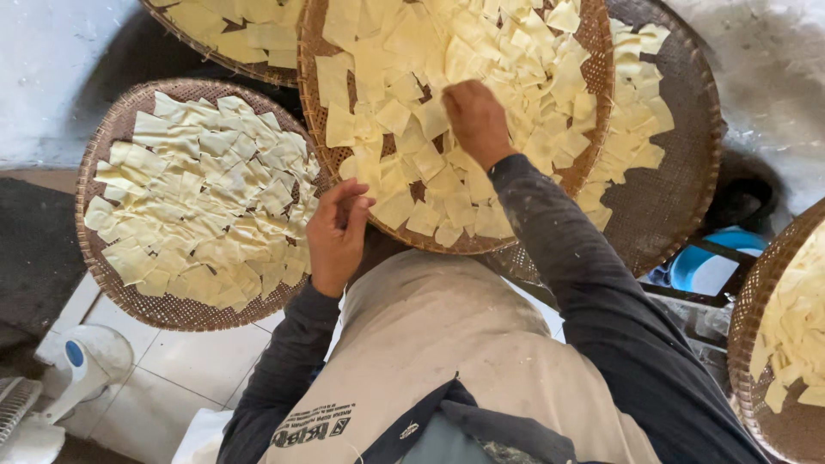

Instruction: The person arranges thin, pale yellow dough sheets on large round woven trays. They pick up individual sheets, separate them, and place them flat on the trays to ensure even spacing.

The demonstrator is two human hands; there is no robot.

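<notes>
A round woven tray (318,112) covered with pale yellow square dough pieces (404,51) sits in front of me. My left hand (337,234) grips the tray's near rim from below, fingers curled over the edge. My right hand (474,120) lies palm down on the dough pieces in the middle of the tray, fingers bent among them. Both arms wear dark long sleeves, and a beige apron (430,344) covers my front.
Another woven tray (116,129) of dough squares lies lower left on the tiled floor. More such trays sit top left (185,34), behind right (687,146) and at the right edge (756,283). A white fan (77,369) stands bottom left; a blue basin (713,262) at right.
</notes>
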